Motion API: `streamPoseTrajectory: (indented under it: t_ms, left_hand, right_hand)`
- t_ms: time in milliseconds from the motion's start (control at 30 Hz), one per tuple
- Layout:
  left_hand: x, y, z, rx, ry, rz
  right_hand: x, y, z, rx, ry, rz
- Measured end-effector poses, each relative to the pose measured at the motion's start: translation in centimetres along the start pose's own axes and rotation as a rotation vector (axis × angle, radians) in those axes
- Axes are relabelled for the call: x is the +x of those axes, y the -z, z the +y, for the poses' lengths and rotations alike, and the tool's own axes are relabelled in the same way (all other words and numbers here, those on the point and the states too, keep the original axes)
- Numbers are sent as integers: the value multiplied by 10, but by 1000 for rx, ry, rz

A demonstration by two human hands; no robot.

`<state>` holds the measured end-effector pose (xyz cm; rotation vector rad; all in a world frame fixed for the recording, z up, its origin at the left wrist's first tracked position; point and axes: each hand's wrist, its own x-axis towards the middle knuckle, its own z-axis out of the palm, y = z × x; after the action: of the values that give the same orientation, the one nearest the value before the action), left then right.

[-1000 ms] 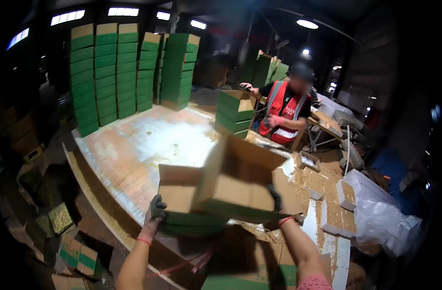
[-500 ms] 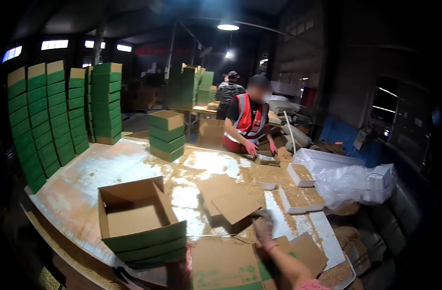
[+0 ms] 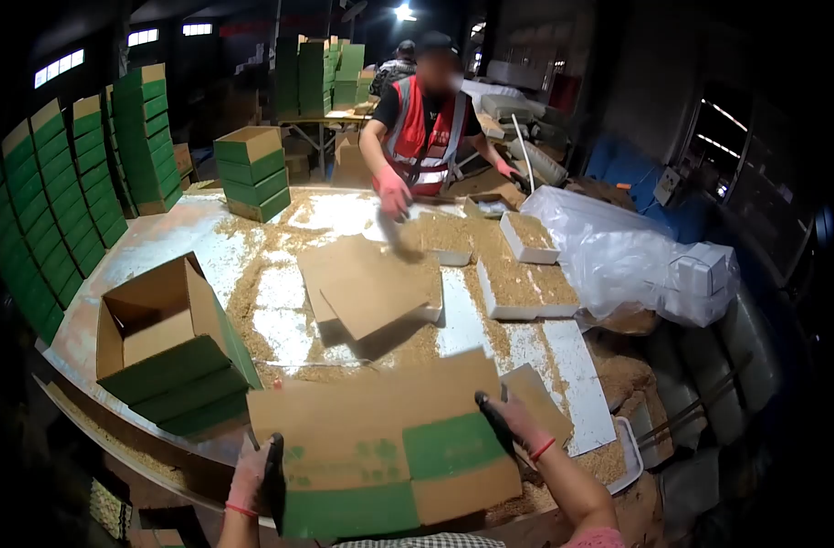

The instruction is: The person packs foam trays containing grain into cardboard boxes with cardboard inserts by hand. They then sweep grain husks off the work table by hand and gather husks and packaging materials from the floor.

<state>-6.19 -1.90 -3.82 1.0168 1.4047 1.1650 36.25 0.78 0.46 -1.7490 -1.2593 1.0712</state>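
Note:
A brown and green flattened cardboard box (image 3: 380, 438) is held up in front of me, tilted over the near edge of the table. My left hand (image 3: 254, 470), in a pink and dark glove, is closed on its left edge. At the upper right edge my right hand (image 3: 514, 422) grips it, thumb on the near face. Beyond it, two overlapping brown cardboard sheets (image 3: 371, 288) lie on a white tray. To the left stands a stack of green boxes, the top one an open box (image 3: 175, 329) with nothing visible inside.
Sawdust-like material covers much of the white table (image 3: 207, 242). White trays (image 3: 526, 297) of it stand right of centre, beside a plastic-wrapped bundle (image 3: 618, 247). Green box stacks (image 3: 143, 137) line the left; a shorter stack (image 3: 252, 173) stands farther back. Across the table is a co-worker in a red vest (image 3: 426, 128).
My left hand has come into view, and both hands now hold the flattened box, raised from the near table edge. The co-worker's hand has moved from a box to above the trays.

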Motion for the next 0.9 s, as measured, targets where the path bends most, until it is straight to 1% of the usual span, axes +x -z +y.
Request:
streamPoseTrajectory:
  t_ms: [33, 100, 167, 200, 233, 267, 300, 333, 367, 400, 433, 467, 500, 533, 567, 600, 633, 667, 700, 733, 767, 800, 833, 867, 900]
  left_hand:
    - [24, 17, -40, 169, -3, 43]
    - [16, -15, 21, -13, -79, 31]
    - [51, -45, 49, 120, -359, 76]
    - [83, -54, 70, 189, -307, 22]
    - [107, -72, 99, 354, -291, 111]
    - [127, -88, 139, 266, -394, -30]
    - [176, -97, 155, 553, -614, 102]
    - [190, -116, 188, 749, -702, 215]
    - [200, -133, 213, 879, -826, 389]
    - [202, -147, 235, 795, -925, 380]
    - [200, -160, 249, 711, -1024, 354]
    - [189, -170, 251, 658, -1050, 250]
    - [175, -178, 242, 599, -1072, 146]
    - [162, -180, 223, 633, -1129, 85]
    - [151, -176, 203, 756, -1126, 15]
    - [140, -170, 170, 844, -1081, 51]
    - [136, -153, 140, 770, -844, -108]
    - [139, -135, 94, 703, -718, -115]
    - [133, -114, 53, 714, -502, -49]
    - [133, -89, -2, 750, -428, 140]
    - [126, -65, -42, 857, -343, 300]
    - [117, -49, -74, 795, -146, 397]
    - [112, -37, -104, 680, -132, 357]
    - [103, -40, -110, 668, 12, 309]
    - [95, -43, -113, 660, 158, 251]
  right_hand:
    - [0, 10, -20, 20, 46, 45]
    - [45, 39, 3, 270, 149, -78]
    - [88, 61, 25, 653, 106, -193]
    - [104, 68, 23, 814, 39, -274]
    - [120, 72, 19, 966, -39, -360]
    - [135, 74, 12, 1087, -37, -431]
    - [152, 75, 4, 1210, -39, -499]
    - [172, 74, -1, 1243, -29, -524]
    - [196, 70, -10, 1280, -9, -545]
    - [224, 61, -16, 1279, -27, -569]
    - [253, 49, -13, 1318, 49, -508]
    - [277, 37, -6, 1355, 124, -436]
    - [296, 27, -2, 1362, 106, -433]
    - [312, 14, 2, 1337, 87, -259]
    - [329, -1, 14, 1306, 68, -86]
    - [369, -9, 57, 1258, 137, -93]
    - [366, -11, 70, 1257, 119, -85]
    - [357, -12, 82, 1296, 84, -152]
    - [346, -11, 90, 1339, 60, -219]
    - [326, -6, 93, 1223, -18, -165]
    - [293, -5, 92, 962, -68, -15]
    - [251, -5, 91, 697, -116, 132]
    - [222, -7, 109, 351, -111, 120]
    - [191, -16, 131, -92, -92, -22]
    - [161, -29, 147, -502, -60, -219]
